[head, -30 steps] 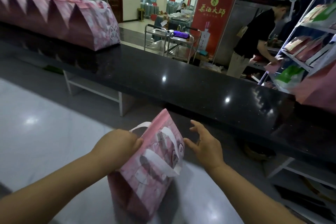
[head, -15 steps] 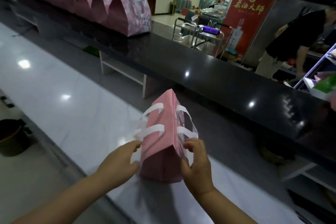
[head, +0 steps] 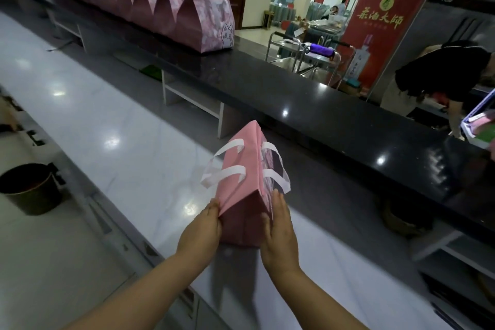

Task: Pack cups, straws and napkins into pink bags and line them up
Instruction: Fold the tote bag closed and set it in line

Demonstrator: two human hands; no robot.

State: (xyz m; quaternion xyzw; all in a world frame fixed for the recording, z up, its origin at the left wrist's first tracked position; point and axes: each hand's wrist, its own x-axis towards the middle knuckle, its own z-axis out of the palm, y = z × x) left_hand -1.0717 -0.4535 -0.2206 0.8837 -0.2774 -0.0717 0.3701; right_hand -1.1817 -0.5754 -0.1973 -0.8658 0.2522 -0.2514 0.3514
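A pink paper bag point(head: 242, 185) with white strap handles stands on the white lower counter point(head: 112, 128), its top folded shut into a ridge. My left hand point(head: 202, 228) presses its left side and my right hand point(head: 281, 233) its right side, both near the bag's base. A row of several closed pink bags point(head: 150, 5) stands lined up on the black upper counter point(head: 308, 104), far left. The bag's contents are hidden.
A dark round bin point(head: 30, 187) stands on the floor at the left. Beyond the black counter are a metal trolley point(head: 305, 59), a red banner point(head: 380, 27) and a person in black point(head: 439, 72) bending at the right. Open shelves sit under the black counter.
The bag was turned from tilted sideways to upright with its narrow end toward me. My right hand closed onto its right side. The view swung left, showing more of the bag row.
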